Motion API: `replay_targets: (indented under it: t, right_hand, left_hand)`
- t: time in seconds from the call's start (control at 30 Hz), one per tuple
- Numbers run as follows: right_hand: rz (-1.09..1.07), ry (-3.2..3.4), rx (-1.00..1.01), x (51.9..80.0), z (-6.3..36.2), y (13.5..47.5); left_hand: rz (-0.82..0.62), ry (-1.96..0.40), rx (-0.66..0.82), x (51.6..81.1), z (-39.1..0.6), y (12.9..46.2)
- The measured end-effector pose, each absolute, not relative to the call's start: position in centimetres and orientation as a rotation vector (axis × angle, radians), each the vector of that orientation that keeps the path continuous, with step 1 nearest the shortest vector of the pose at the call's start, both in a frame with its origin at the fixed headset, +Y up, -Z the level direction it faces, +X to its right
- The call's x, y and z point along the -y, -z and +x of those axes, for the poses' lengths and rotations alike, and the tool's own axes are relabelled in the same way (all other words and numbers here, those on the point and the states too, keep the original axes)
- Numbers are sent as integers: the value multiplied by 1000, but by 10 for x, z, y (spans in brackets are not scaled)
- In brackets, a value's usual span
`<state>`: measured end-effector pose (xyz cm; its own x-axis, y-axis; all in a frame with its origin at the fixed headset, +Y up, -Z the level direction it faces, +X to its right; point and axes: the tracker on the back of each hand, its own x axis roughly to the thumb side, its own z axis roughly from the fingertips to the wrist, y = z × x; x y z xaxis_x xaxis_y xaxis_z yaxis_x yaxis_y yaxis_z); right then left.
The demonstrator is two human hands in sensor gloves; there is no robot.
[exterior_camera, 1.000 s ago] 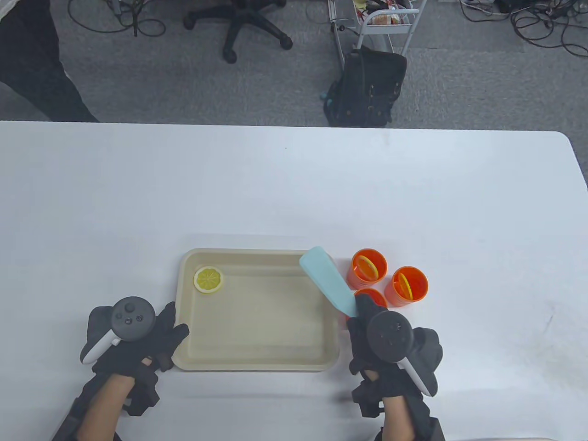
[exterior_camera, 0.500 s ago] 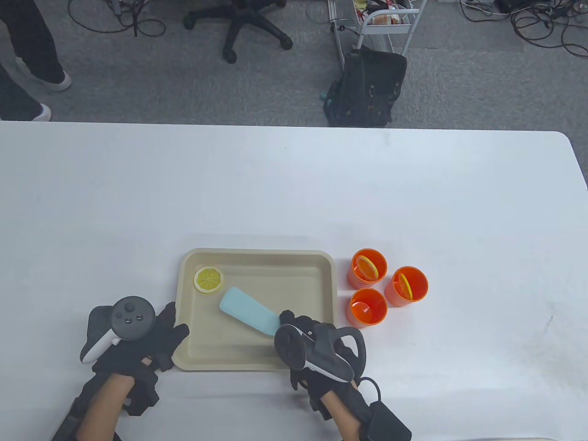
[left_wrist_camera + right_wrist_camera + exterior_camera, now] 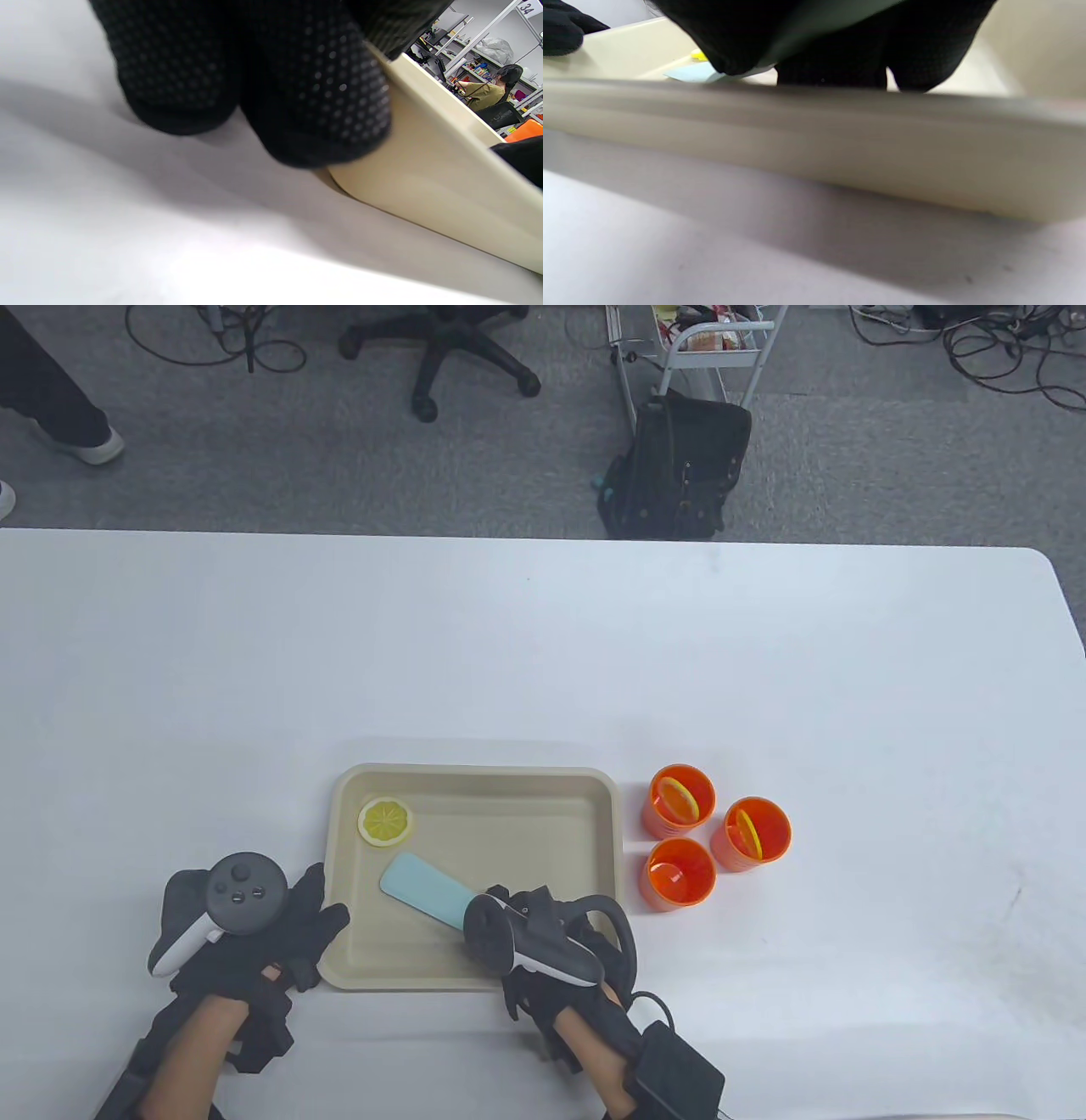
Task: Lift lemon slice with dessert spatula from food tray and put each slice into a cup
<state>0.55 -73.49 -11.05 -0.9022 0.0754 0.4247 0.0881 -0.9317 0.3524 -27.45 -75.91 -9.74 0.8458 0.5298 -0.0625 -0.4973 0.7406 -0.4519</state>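
One lemon slice [image 3: 386,820] lies in the tray [image 3: 475,976]; the spatula [image 3: 422,891], gripped by the right hand [image 3: 543,942], has slid closer, perhaps touching the tray floor. Left hand [image 3: 254,933], fingers straight, still steadies the rim.

Cups [image 3: 717,836] right of tray [image 3: 475,976]

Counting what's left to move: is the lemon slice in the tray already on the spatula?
Not yet. The lemon slice lies flat in the tray's far-left corner; the spatula blade sits just short of it.
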Motion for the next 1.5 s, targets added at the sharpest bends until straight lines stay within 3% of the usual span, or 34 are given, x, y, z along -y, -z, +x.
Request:
replay_targets:
  t: [0.5, 1.13, 1.5]
  right_hand:
    - [-581, 3001, 519, 740, -7, 116]
    - [-486, 3062, 585, 739, -35, 136]
    - [-468, 3153, 458, 725, -16, 129]
  left_hand:
    - [-475, -557, 73, 759, -274, 97]
    - [-478, -558, 75, 759, -274, 98]
    - [-480, -564, 72, 759, -274, 97]
